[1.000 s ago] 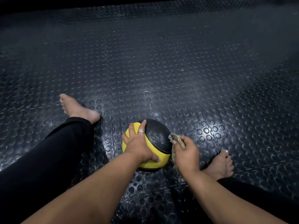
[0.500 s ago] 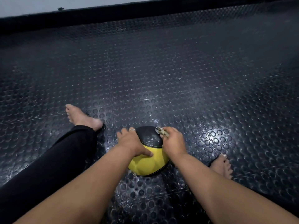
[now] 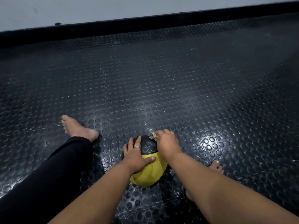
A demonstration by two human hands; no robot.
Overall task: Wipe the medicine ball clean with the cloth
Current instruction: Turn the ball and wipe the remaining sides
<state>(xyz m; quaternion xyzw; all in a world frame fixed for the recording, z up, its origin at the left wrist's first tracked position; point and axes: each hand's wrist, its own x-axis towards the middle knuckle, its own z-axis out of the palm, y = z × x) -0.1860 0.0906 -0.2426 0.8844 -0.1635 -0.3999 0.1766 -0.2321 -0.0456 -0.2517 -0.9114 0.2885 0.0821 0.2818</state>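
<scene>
A yellow and black medicine ball (image 3: pixel 149 172) sits on the studded floor between my legs. My left hand (image 3: pixel 135 155) lies spread over its left side, fingers straight on the black part and thumb on the yellow part, with a ring on one finger. My right hand (image 3: pixel 167 143) rests on the ball's far right top and grips a small crumpled beige cloth (image 3: pixel 152 135), which sticks out past the knuckles against the black part.
The floor is black studded rubber matting (image 3: pixel 178 88) running to a black skirting and a pale wall (image 3: pixel 113 8) at the back. My left leg in black trousers (image 3: pixel 53 172) and bare left foot (image 3: pixel 77 129) lie left of the ball; my right foot (image 3: pixel 216 167) is at its right.
The ball has rolled so the yellow part now faces me. My right hand with the cloth has moved from the ball's right side up onto its far top. The view has tilted up.
</scene>
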